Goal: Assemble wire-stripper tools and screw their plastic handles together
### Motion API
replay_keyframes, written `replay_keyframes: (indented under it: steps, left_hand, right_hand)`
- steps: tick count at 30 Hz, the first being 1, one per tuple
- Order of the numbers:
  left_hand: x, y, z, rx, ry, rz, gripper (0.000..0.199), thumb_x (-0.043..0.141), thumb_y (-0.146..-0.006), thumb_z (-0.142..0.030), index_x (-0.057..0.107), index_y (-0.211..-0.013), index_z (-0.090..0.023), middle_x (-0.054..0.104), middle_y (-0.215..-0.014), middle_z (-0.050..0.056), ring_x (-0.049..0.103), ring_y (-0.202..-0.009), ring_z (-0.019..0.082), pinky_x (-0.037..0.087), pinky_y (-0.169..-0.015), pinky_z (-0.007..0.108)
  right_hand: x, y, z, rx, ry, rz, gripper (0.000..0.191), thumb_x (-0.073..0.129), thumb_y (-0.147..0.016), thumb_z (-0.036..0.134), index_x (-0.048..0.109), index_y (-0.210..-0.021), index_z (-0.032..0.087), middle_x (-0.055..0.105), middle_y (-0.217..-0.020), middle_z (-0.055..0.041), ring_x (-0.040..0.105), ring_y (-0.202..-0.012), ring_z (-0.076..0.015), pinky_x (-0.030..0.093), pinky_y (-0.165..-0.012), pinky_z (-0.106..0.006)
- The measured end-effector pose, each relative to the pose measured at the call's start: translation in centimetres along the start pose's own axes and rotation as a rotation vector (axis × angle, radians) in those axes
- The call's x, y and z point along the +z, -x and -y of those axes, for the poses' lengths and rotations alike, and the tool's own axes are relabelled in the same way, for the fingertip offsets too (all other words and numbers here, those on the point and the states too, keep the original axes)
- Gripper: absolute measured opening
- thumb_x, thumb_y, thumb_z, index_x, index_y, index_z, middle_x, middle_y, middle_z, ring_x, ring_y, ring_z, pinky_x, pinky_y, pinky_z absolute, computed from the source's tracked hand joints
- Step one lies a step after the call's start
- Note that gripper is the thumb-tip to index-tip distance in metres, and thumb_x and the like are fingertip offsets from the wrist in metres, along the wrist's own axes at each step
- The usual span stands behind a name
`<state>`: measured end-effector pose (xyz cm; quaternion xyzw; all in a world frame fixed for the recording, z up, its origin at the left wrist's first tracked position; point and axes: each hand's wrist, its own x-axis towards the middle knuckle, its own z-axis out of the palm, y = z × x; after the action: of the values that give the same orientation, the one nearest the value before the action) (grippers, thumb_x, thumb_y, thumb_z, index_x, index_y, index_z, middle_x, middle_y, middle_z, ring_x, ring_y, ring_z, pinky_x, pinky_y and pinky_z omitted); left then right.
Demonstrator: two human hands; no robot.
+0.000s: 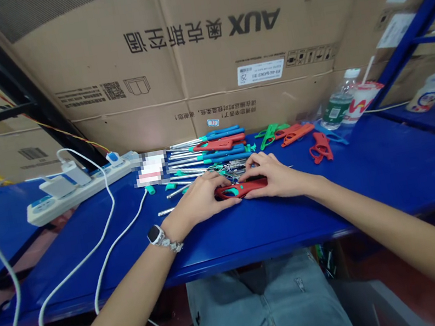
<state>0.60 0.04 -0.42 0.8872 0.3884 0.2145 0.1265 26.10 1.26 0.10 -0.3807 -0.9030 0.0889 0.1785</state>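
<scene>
Low over the blue table (209, 242), a red long-nosed lighter (249, 186) with a teal trigger lies crosswise between my hands. My left hand (201, 193) pinches its left end, thumb along the near edge. My right hand (278, 174) grips the right end with fingers curled over the top. Just behind my fingers is a tangle of thin wires and small metal parts (235, 168). Farther back lie several lighters with silver tubes and blue or red handles (223, 144). The lighter's far side is partly hidden by my fingers.
Loose green (273, 133), orange (297, 133) and red handle shells (320, 147) lie right of the pile. A bottle (334, 113) and cup (358, 103) stand behind them. At left are a power strip (80, 191) and white cables (106, 248). A large carton (200, 60) walls the back.
</scene>
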Motion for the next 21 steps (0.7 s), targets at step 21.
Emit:
replay_keyframes:
  steps: [21]
  left_hand:
    - [-0.9, 0.3, -0.3, -0.013, -0.152, 0.051, 0.036, 0.07, -0.088, -0.049, 0.07, -0.108, -0.018, 0.069, -0.105, 0.01, 0.064, -0.096, 0.028, 0.048, -0.082, 0.039]
  right_hand:
    - [-0.9, -0.7, 0.4, -0.03, -0.005, 0.057, 0.025, 0.079, -0.086, 0.042, 0.078, -0.105, 0.024, 0.059, -0.106, -0.008, 0.054, -0.105, -0.0278, 0.043, -0.096, -0.05]
